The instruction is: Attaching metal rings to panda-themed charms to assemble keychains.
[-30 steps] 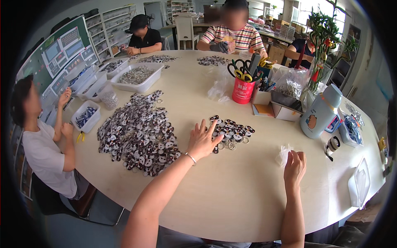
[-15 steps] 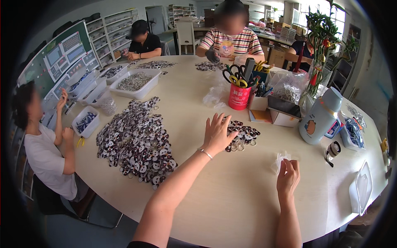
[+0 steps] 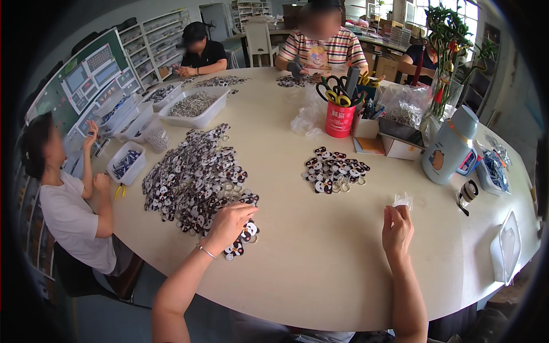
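Observation:
A large heap of black-and-white panda keychains with metal rings lies on the left of the table. At its near right edge is my left hand, fingers pressed together and pointing right. Panda keychains show just above and below its fingertips; what lies under the fingers is hidden. My right hand is raised off to the right, thumb and fingers pinching a small clear plastic bag. Between the hands and farther back sits a smaller pile of panda keychains.
A red can of scissors, a light blue flask, a magnifier and a white tray stand to the right. White bins, one of metal rings, line the far left. Several people sit around the table.
My left hand has swung from the smaller pile back to the near edge of the large heap, its spread fingers now closed. My right hand still holds the bag.

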`<state>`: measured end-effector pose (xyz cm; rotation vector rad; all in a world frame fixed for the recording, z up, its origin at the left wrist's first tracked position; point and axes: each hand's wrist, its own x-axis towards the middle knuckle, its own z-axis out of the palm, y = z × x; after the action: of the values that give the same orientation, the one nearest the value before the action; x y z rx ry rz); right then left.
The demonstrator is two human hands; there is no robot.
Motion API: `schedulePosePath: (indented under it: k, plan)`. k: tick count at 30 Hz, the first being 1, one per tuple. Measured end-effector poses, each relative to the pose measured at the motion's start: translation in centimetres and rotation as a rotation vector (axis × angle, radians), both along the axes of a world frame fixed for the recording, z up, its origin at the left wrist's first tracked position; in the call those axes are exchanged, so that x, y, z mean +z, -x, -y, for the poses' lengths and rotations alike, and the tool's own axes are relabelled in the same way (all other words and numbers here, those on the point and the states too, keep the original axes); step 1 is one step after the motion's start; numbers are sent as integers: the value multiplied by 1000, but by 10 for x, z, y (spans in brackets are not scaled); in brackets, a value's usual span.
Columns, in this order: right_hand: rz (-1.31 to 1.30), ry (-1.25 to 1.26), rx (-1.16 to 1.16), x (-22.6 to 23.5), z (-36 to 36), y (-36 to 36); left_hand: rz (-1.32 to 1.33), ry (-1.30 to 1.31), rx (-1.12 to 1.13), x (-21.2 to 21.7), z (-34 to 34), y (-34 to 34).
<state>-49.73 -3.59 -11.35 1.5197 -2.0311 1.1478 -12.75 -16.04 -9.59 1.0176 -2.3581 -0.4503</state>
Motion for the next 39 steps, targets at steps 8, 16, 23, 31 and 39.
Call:
schedulePosePath:
  k: [8,16,23,31,39]
  plan:
    - [-29,-21,58,-3,-3,-2,-13,259,-348,-9,-72,62]
    - [-5,-36,147,4,-6,-11,-102,35,-588,0,-76,68]
    - [220,-178,386,0,-14,-56,182,379,-416,-11,-105,84]
    - [552,-358,467,7,-36,-102,177,443,-423,-13,-118,100]
    - [115,-254,593,-3,-29,-110,55,471,-500,-22,-117,98]
